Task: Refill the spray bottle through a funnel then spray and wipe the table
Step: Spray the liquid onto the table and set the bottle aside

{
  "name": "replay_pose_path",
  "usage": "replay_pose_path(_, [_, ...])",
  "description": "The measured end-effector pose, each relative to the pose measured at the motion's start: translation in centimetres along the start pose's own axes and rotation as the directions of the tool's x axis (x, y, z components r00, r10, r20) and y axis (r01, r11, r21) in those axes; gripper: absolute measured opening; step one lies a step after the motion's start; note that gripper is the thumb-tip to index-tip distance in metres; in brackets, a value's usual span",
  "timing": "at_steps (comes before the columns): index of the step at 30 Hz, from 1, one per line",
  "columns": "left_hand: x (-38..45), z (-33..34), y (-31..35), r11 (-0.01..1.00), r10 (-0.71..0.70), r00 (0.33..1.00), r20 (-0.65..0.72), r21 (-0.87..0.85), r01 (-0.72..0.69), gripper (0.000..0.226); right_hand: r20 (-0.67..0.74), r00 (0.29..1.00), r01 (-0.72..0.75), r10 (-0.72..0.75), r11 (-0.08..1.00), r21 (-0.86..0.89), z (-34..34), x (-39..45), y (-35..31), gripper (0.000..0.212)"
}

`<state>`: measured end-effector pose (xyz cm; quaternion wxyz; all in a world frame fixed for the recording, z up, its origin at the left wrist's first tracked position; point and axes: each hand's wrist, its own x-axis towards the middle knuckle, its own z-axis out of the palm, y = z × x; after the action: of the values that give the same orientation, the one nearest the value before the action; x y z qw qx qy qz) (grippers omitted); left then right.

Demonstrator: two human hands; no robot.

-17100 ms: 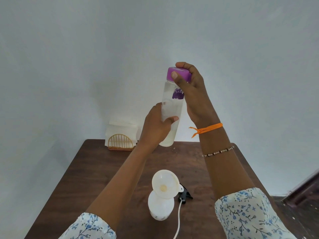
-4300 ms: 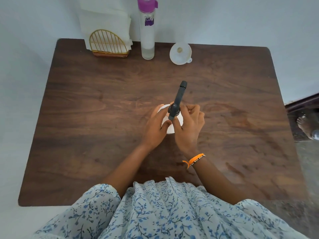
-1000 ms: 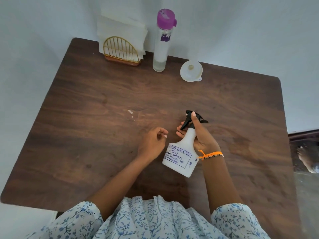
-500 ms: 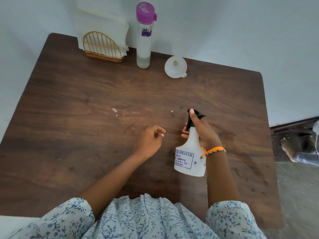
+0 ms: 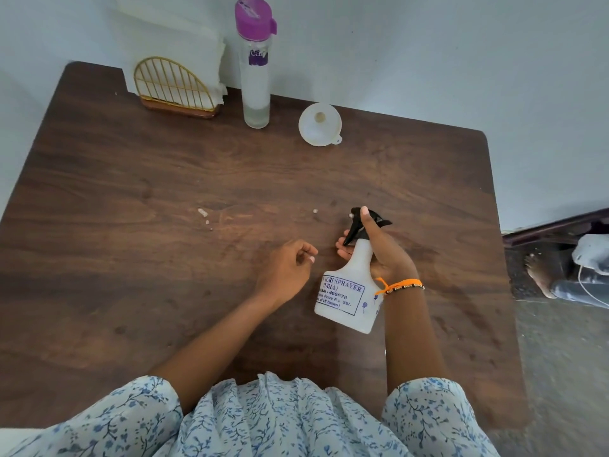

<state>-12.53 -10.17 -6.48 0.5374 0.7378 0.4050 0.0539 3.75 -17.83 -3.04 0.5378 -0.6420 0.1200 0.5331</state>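
— Dark wood table (image 5: 138, 291) is spreading out under me, pushed against a pale wall, with a few white crumbs (image 5: 202, 212) lying toward ten o'clock of my hands.

— Where is the spray bottle sitting?

— I am holding it. My right hand (image 5: 382, 255) is wrapping around the neck of the spray bottle (image 5: 349, 298) just under the black trigger head (image 5: 364, 222), near table centre, slightly toward three o'clock. My left hand (image 5: 286, 272) is resting beside it, loosely curled and holding nothing.

— How is it going to handle?

— I am judging it as thin plastic, fairly light even refilled, stiff enough not to buckle. The neck is the place to grip, since the wide belly may be slippery if wet.

— Which way is it pointing?

— Its long axis is running from the base near six o'clock up to the head at twelve, tilting a little; the nozzle is aiming toward eleven o'clock, at the crumbs.

— And the rest?

— The funnel (image 5: 319, 125), tall water bottle (image 5: 255, 67) and napkin holder (image 5: 174, 85) are standing along the far edge.
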Motion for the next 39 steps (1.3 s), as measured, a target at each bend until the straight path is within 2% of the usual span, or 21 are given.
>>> replay_pose_path(5, [0.0,0.0,0.0,1.000,-0.011,1.000,-0.009,-0.015,0.011,0.017,-0.115,0.991,0.058,-0.069,0.994,-0.093,0.1,0.2,0.3,0.049])
replay_pose_path(11, [-0.1,-0.2,0.2,1.000,-0.017,1.000,-0.001,-0.026,0.017,0.016,-0.053,0.999,0.009,-0.010,1.000,-0.023,-0.1,-0.4,-0.3,0.055])
replay_pose_path(16, [-0.3,-0.3,0.3,0.999,-0.014,1.000,0.006,-0.039,0.014,0.015,-0.150,0.988,0.026,-0.019,0.999,0.046,-0.2,-0.8,-0.2,0.054])
replay_pose_path(23, [-0.5,-0.5,0.5,0.999,-0.021,1.000,0.004,-0.048,0.021,0.019,-0.026,1.000,-0.001,0.006,0.983,0.183,-1.9,-1.9,-0.5,0.061])
replay_pose_path(27, [-0.6,-0.6,1.1,0.998,-0.018,0.999,0.044,-0.065,0.021,0.017,-0.012,0.997,0.083,-0.082,0.975,0.206,-2.3,-2.5,-0.5,0.064])
replay_pose_path(32, [-0.6,-0.8,2.7,0.998,-0.008,0.995,0.103,-0.059,0.014,0.015,-0.010,0.960,0.278,-0.279,0.951,0.133,-2.1,-3.2,-2.0,0.039])
replay_pose_path(35, [-0.1,-1.0,3.6,0.999,-0.003,0.995,0.100,-0.046,0.007,0.014,-0.064,0.904,0.427,-0.423,0.898,0.108,-1.7,-3.5,-3.9,0.037])
replay_pose_path(39, [0.6,-1.1,4.4,0.999,0.006,0.994,0.105,-0.046,-0.001,0.014,-0.093,0.805,0.593,-0.586,0.791,0.149,-0.7,-3.8,-7.2,0.020])
